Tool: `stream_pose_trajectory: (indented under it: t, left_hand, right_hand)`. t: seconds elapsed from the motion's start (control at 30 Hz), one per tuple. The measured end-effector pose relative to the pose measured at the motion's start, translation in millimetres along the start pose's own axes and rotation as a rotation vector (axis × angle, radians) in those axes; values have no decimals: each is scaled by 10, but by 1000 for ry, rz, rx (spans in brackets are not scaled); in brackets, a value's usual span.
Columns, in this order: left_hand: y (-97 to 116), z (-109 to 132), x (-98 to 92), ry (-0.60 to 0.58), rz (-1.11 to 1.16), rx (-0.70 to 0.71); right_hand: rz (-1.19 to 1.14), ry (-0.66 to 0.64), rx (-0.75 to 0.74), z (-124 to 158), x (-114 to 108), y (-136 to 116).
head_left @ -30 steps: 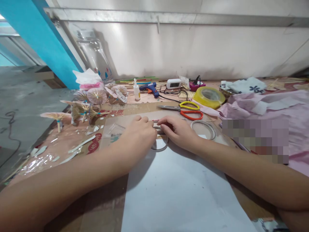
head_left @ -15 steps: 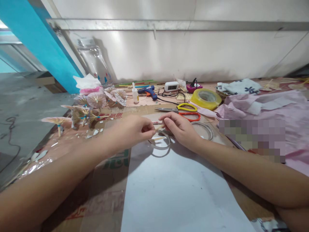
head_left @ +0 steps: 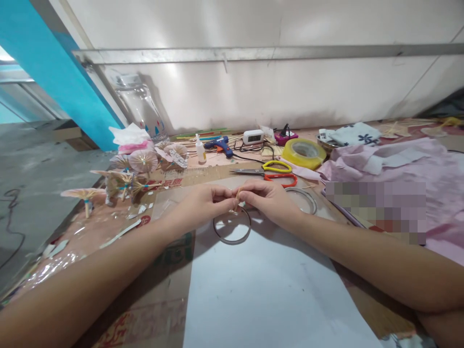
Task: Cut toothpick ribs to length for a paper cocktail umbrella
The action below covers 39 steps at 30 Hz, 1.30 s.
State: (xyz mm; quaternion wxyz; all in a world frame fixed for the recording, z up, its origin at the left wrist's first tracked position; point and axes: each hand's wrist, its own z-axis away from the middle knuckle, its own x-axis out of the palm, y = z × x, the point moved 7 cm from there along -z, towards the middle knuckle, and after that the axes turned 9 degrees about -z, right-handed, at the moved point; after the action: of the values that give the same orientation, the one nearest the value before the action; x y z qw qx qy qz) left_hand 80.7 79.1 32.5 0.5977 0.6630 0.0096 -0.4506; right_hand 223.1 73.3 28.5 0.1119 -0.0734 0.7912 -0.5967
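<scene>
The counter (head_left: 214, 158) spreads under everything, with most supplies along its far side, which seems meant to leave you working room in front. To your right is the heap of pink cloth (head_left: 400, 162), well apart from your fingers. The white sheet (head_left: 268, 290) lies flat directly before you, apparently as a plain backing against which small parts show up. Your left hand (head_left: 203, 203) and right hand (head_left: 270, 198) meet just past it, both narrowed to a pinch; coming from opposite sides, they likely steady something too slight for one. The yellow tape roll (head_left: 304, 163) and the scissors (head_left: 259, 171) sit beyond your hands, the red handle turned rightward, probably for an easy pickup. A grey ring (head_left: 232, 242) lies just below your fingertips; its far edge is hidden, so you cannot tell whether they touch it. Smallest is the thin pale piece (head_left: 238, 197), held between your fingertips, tilted; thumbs against fingers seem to give the finest control.
</scene>
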Motion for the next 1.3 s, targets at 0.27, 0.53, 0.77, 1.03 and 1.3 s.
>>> stream_pose_trajectory:
  t: [0.27,0.53,0.77,1.03,1.3]
  left_hand:
    - [0,-9,-65,79,-105,34]
    - [-18,-4,-51,72,-40,19]
    - [-23,6,-63,97,-132,1]
    - [6,-13,-151,120,-259,64]
    - [192,141,-8,16,-960,215]
  right_hand:
    - [-42,23,54,-3,1,44]
    - [-139,27,132,-12,-3,125]
    - [-159,16,136,-17,8,144]
    - [-158,73,114,2,-22,102]
    - [-277,132,141,-12,-40,178]
